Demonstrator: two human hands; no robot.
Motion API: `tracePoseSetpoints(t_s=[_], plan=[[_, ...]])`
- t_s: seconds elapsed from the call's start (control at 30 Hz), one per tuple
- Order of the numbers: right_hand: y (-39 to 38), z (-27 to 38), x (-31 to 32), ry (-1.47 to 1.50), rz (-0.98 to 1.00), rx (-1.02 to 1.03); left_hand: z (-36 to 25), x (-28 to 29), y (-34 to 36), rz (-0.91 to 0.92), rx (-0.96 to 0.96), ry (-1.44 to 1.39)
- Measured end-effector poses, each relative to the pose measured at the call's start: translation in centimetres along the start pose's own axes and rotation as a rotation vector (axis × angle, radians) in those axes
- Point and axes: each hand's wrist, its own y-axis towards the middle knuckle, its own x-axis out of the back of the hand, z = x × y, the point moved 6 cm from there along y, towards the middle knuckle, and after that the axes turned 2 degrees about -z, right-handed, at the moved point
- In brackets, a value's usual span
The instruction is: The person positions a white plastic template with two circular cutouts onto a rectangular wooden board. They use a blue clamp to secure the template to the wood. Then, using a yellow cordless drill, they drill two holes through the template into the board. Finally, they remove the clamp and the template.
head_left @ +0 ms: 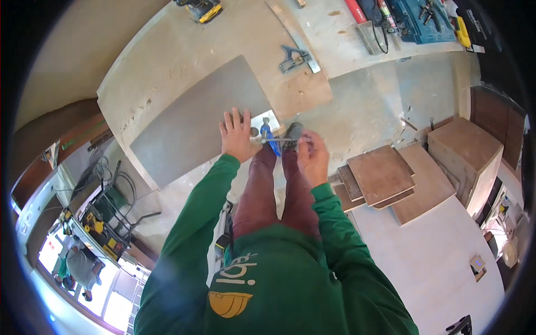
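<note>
A large grey-brown board (201,120) lies at an angle on the worktable. My left hand (237,137) rests flat near its right-hand corner, fingers spread. Beside those fingers sits a white plate (271,118) with a round hole, at the board's edge. A clamp with a blue body (272,144) stands against the plate and edge, and its thin metal rod (283,139) reaches right. My right hand (314,157) is closed around the rod's outer end; the fingers partly hide what they grip.
Above the board lie a combination square (296,58) and a yellow-black power tool (202,8). A blue tool case (421,22) is at upper right. Stacked brown panels (382,174) and a box-like brown block (466,145) stand right. Cables and equipment (114,192) fill the left; people are beyond.
</note>
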Motion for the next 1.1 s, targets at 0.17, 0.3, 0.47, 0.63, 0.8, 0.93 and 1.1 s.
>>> tracePoseSetpoints(t_s=[0.17, 0.3, 0.47, 0.63, 0.8, 0.93, 1.1], plan=[[1.1, 12.7, 2.8, -0.198, 0.063, 0.514, 0.1, 0.3, 0.0, -0.011, -0.005, -0.033], [1.3, 17.9, 0.4, -0.392, 0.306, 0.724, 0.5, 0.0, 0.1, -0.032, 0.001, -0.055], [-0.5, 19.0, -4.6, -0.896, 0.527, 0.786, 0.8, -0.3, 0.1, 0.063, 0.013, -0.122], [-0.6, 17.1, -7.1, -1.127, 0.615, 0.75, 1.1, 0.0, -0.1, 0.095, 0.006, -0.149], [-0.2, 17.7, -7.7, -1.103, 0.585, 0.713, 1.3, -0.3, -0.2, 0.087, -0.023, -0.136], [0.0, 18.3, -8.0, -1.087, 0.557, 0.64, 1.5, -0.3, -0.2, 0.069, -0.035, -0.144], [0.3, 18.6, -8.8, -1.114, 0.565, 0.575, 1.8, -0.1, -0.2, 0.06, -0.034, -0.13]])
